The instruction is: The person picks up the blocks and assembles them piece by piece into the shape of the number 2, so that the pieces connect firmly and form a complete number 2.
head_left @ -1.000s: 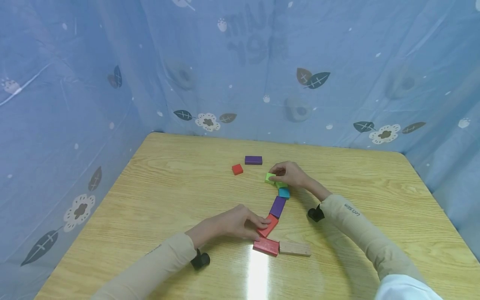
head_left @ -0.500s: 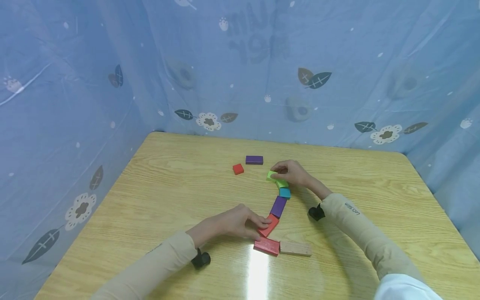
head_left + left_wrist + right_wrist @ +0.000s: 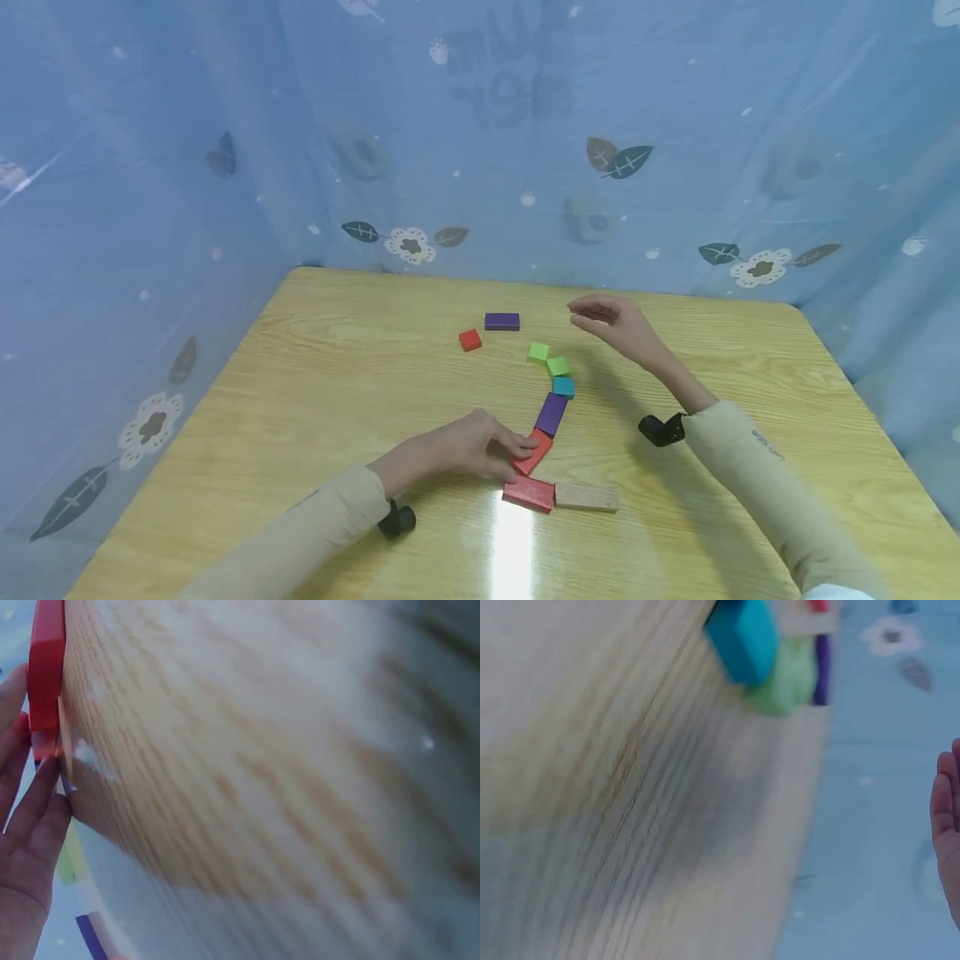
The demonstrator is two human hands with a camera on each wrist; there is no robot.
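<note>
A curved row of blocks runs across the table. From near to far it holds a plain wooden block, a red block, a second red block, a purple block, a blue block and two light green blocks. Fingertips of my left hand rest on the second red block, and its thumb is at the nearer one. In the left wrist view its fingers lie fairly straight beside the red blocks. My right hand, holding nothing, is raised right of the green blocks.
Left of the row's far end lie a small red block and another purple block. Blue patterned curtains enclose the wooden table at its back and sides.
My right hand has let go of the farthest green block and moved up and to the right. That block stays at the row's end. The left hand has not visibly moved.
</note>
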